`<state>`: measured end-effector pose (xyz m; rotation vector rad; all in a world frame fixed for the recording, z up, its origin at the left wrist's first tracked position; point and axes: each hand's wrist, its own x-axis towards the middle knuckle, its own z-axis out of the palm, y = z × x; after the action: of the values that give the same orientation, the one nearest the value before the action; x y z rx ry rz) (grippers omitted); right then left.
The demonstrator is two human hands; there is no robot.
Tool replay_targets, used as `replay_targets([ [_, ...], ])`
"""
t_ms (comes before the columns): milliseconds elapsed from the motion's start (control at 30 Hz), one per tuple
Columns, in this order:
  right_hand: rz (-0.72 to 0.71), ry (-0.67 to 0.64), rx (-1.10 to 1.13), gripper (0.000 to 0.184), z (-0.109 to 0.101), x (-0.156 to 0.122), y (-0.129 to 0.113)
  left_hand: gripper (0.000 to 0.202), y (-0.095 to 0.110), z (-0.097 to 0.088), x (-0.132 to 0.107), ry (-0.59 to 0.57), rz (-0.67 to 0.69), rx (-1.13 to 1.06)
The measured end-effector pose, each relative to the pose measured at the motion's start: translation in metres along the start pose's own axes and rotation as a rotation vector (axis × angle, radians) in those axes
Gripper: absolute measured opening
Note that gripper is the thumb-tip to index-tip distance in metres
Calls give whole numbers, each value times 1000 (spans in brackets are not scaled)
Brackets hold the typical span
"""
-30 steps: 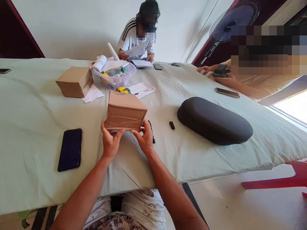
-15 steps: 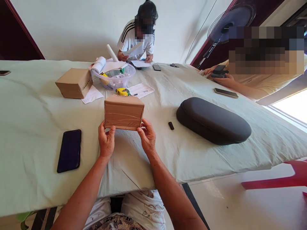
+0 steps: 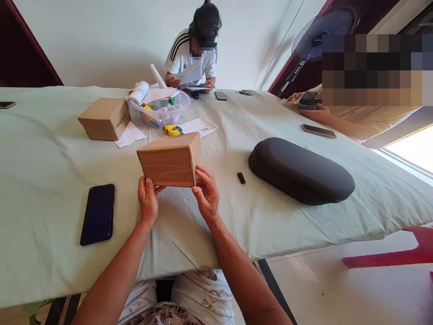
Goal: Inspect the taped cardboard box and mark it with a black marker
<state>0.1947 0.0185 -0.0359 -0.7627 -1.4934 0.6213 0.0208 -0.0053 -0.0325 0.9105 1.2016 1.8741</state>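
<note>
Between my hands is a brown cardboard box [image 3: 167, 164], tilted with its right side turned toward me. My left hand [image 3: 148, 201] grips its lower left corner, the thumb in front and fingers reaching underneath. At the lower right edge, my right hand [image 3: 207, 194] holds the box with thumb and fingers. Just behind the box lie a yellow tape measure [image 3: 172, 130] and a printed sheet [image 3: 204, 126]. A dark phone [image 3: 97, 214] rests on the cloth left of my left hand. Right of my right hand is a small black object [image 3: 241, 178].
A second cardboard box [image 3: 104, 118] stands beside a plastic basin [image 3: 184, 106] full of papers and a bottle. On the right lies a long dark case [image 3: 301, 170]. One person [image 3: 192, 58] across the table holds papers; another person [image 3: 358, 119] at right holds a black device.
The box in my hands has turned and shifted slightly left, so its right side now shows. Across the table, the person's papers have moved.
</note>
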Motion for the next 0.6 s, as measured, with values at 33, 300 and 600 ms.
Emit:
replay_targets([
  [33, -16, 6, -12, 40, 0, 0, 0, 47, 0, -1, 1, 8, -5, -19],
  [300, -122, 41, -49, 41, 0, 2, 2, 49, -2, -3, 5, 39, -10, -66],
  [600, -123, 52, -31, 38, 0, 5, 1, 43, 0, -11, 13, 121, 6, 44],
])
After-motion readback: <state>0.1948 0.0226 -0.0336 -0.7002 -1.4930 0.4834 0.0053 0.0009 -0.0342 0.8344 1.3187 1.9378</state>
